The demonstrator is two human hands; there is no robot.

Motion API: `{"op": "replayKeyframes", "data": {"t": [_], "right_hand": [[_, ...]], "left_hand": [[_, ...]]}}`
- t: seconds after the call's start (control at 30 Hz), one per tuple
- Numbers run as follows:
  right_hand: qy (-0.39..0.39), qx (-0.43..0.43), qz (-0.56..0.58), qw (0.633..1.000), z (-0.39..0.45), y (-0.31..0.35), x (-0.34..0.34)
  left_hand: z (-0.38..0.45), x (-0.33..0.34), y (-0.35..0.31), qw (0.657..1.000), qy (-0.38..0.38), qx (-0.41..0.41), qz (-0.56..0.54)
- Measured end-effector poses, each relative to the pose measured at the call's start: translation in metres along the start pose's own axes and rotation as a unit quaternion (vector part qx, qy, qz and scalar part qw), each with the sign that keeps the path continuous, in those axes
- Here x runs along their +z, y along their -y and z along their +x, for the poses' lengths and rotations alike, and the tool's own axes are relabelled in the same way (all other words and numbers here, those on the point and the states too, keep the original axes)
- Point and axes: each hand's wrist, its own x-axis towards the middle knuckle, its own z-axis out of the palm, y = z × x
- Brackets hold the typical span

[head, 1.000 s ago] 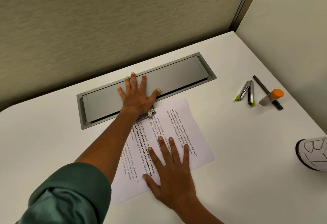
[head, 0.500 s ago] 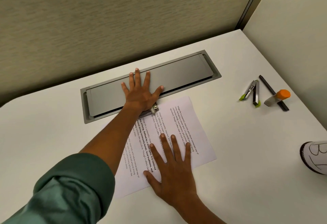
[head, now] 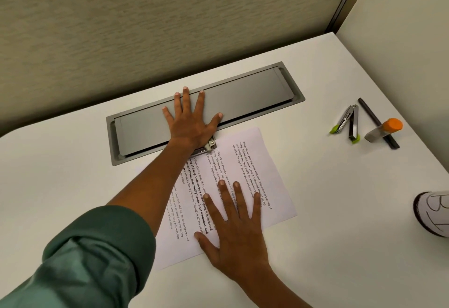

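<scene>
closed desk hatch (head: pixel 255 93) under left hand (head: pixel 192 126)

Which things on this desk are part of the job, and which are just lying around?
In use: printed sheets; metal stapler pressed by left hand; right hand holding sheets flat.
Lying about: green-tipped stapler, dark pen, orange-capped stick, marked cup.

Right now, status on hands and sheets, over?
Left hand flat, pressing stapler onto far edge of sheets. Right hand flat, pinning sheets. Glue stick, pen well off to the right.
</scene>
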Motion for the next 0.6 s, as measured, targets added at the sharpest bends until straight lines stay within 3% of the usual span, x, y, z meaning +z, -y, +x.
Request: {"op": "replayKeyframes", "data": {"t": [0.6], "right_hand": [[-0.016, 0.001, 0.001, 1.0, 0.0001, -0.0007, 0.0009]], "left_hand": [[-0.0023, -0.0059, -0.0018, 1.0, 0.005, 0.002, 0.002]]}}
